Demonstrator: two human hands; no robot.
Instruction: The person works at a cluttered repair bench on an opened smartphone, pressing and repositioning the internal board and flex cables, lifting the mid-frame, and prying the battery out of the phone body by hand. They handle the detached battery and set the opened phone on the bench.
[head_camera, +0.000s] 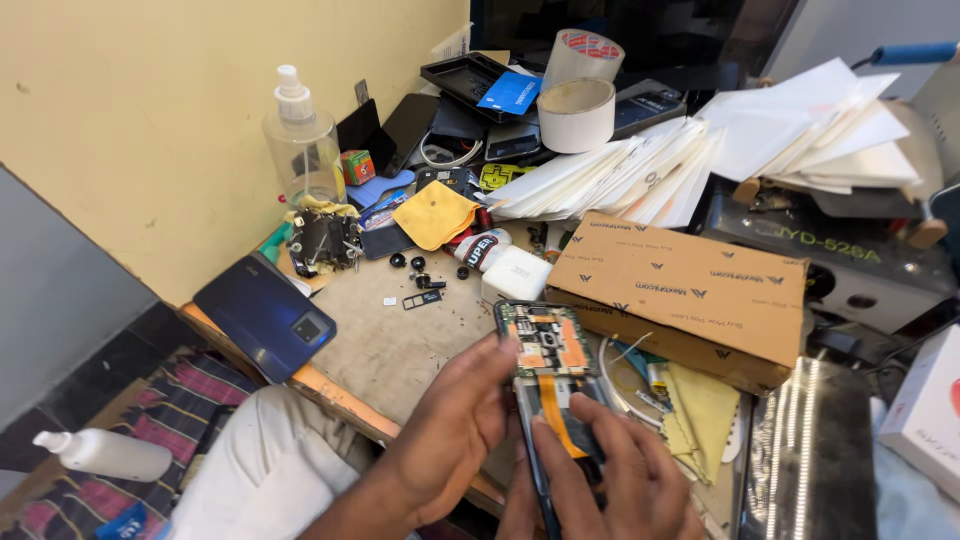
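An opened smartphone (545, 345) with its back cover off shows a green circuit board and an orange flex ribbon. My left hand (455, 435) grips its left edge, thumb on the board near the top. My right hand (610, 470) holds the lower part, fingers lying over the ribbon. The phone is tilted above the worn wooden workbench (390, 340). The phone's lower end is hidden by my fingers.
A blue phone back cover (265, 315) lies at the bench's left edge. A brown cardboard box (680, 290), white charger block (515, 273), yellow cloth (435, 213), pump bottle (300, 140), tape rolls (578, 85), stacked white envelopes (700, 150) and small loose parts (420, 285) crowd the bench.
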